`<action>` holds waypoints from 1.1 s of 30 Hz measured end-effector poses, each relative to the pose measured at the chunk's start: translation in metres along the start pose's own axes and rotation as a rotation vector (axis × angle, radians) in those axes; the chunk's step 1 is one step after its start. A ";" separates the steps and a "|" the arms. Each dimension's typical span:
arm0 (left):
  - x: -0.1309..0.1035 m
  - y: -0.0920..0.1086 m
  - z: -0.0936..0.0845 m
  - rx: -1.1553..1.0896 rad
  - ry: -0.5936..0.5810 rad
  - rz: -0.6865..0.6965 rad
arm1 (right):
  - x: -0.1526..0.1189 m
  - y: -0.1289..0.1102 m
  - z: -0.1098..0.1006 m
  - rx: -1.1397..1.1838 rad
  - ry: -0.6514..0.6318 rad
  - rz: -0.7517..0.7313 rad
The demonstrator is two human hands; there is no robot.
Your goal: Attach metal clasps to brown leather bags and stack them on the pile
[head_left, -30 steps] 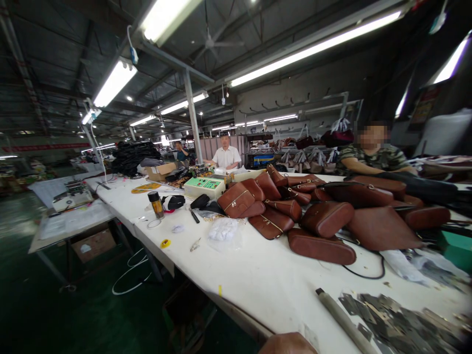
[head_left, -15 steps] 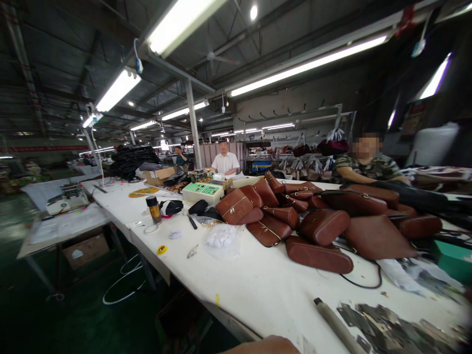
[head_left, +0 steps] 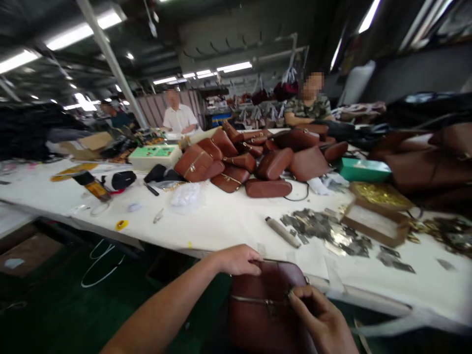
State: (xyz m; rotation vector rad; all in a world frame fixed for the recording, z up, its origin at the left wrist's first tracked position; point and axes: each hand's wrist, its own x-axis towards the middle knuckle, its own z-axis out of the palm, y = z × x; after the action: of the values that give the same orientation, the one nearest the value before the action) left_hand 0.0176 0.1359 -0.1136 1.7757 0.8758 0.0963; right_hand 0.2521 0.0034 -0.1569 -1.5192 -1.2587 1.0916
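A dark brown leather bag [head_left: 263,300] sits low in front of me, just below the edge of the white table [head_left: 236,223]. My left hand [head_left: 239,259] grips the bag's top left corner. My right hand [head_left: 319,317] pinches the bag's front near the gold zipper line. A heap of lighter brown bags [head_left: 254,160] lies further back on the table.
Small flat metal parts [head_left: 324,231] and a grey rod [head_left: 282,232] lie near the table edge. A cardboard box of gold fittings [head_left: 379,209], a green box [head_left: 363,169] and a green control unit [head_left: 155,156] stand beyond. Two people sit across the table.
The view has swung down and to the right. Both my hands and the dark brown bag have come into sight; before only a bit of arm showed at the bottom edge.
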 end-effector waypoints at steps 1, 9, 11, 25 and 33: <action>-0.001 -0.005 -0.002 -0.049 -0.026 -0.004 | -0.001 0.006 0.002 0.014 -0.015 0.003; -0.009 -0.017 0.002 -0.238 -0.087 -0.042 | -0.002 0.006 0.025 0.056 -0.045 -0.050; -0.010 -0.014 0.002 -0.252 -0.085 -0.040 | 0.003 0.005 0.029 0.047 -0.061 -0.074; -0.021 0.005 0.015 0.024 -0.003 -0.006 | 0.007 0.004 0.027 -0.075 -0.076 -0.062; -0.022 0.015 0.021 0.069 -0.038 0.080 | 0.011 -0.011 0.016 -0.172 -0.183 -0.116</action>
State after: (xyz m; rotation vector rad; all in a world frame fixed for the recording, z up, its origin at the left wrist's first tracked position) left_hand 0.0192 0.1039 -0.1012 1.8717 0.7895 0.0845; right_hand 0.2353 0.0171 -0.1516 -1.4764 -1.5815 1.0894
